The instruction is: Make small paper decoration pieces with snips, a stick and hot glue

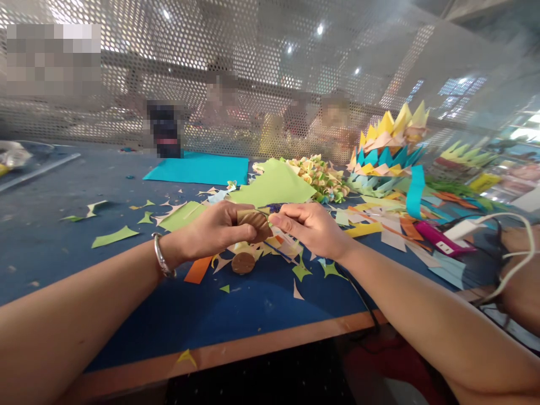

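Observation:
My left hand [221,228], with a silver bracelet at its wrist, is closed around a ribbed brown piece [258,224] above the middle of the blue table. Close to the right side of that piece, my right hand [312,228] is pinched, thumb against fingers; what it holds is too small to make out. A small dark blue item [275,208] shows just behind my right fingertips. Below my left hand lies a round brown disc [243,262], with paper scraps around it. A light green sheet [276,184] lies behind both hands.
A turquoise sheet [202,168] lies at the back. Behind on the right stand a cluster of small folded pieces [323,177] and a layered pointed paper stack [386,152]. A magenta power strip [445,239] with white cables is at the right, beside another person's arm [521,275].

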`<state>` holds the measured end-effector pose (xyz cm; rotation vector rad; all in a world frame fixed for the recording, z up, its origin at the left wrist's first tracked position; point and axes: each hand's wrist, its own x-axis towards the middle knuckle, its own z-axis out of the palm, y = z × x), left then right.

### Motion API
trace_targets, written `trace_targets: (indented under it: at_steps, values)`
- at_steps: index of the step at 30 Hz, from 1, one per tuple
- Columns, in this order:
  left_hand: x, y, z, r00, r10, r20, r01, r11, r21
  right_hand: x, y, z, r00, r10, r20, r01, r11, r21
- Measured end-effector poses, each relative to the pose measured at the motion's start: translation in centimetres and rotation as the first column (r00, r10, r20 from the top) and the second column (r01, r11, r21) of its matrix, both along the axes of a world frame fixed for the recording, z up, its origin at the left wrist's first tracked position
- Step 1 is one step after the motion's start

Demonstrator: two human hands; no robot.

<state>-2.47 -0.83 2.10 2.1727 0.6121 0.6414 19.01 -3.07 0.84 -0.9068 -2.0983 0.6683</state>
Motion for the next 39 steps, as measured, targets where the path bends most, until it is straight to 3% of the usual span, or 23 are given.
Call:
trace_targets:
  at_steps: [8, 14, 23, 33, 39]
  values:
    - [0.1, -0.2, 0.2, 1.0, -0.004, -0.021, 0.003, 0.999, -0.04, -0.3, -0.1, -0.1, 0.998, -0.06, -0.034, 0.06, 0.998, -0.027]
    - [0.0, -0.1, -0.1, 0.997, 0.04, -0.063, -0.041, 0.999, -0.016, -0.5, -0.2, -0.4, 0.998, -0.031, -0.059, 0.019, 0.982, -0.189]
    - [0.3, -0.2, -0.4, 1.0, 0.009, 0.002, -0.008, 0.992, -0.129, -0.9, 0.2, -1.1, 0.986, -0.014, -0.165, -0.021, 0.978, -0.206]
    - [1.2, -1.0, -1.2, 0.906, 0.329, 0.266, -0.216, 0.9, -0.379, -1.0, 0.1, -0.7, 0.942, -0.075, -0.326, 0.013, 0.982, -0.19]
    - [1.3, -1.3, -1.0, 0.894, 0.345, 0.287, -0.185, 0.866, -0.464, -0.6, 0.1, -0.5, 0.952, -0.076, -0.296, 0.031, 0.988, -0.153]
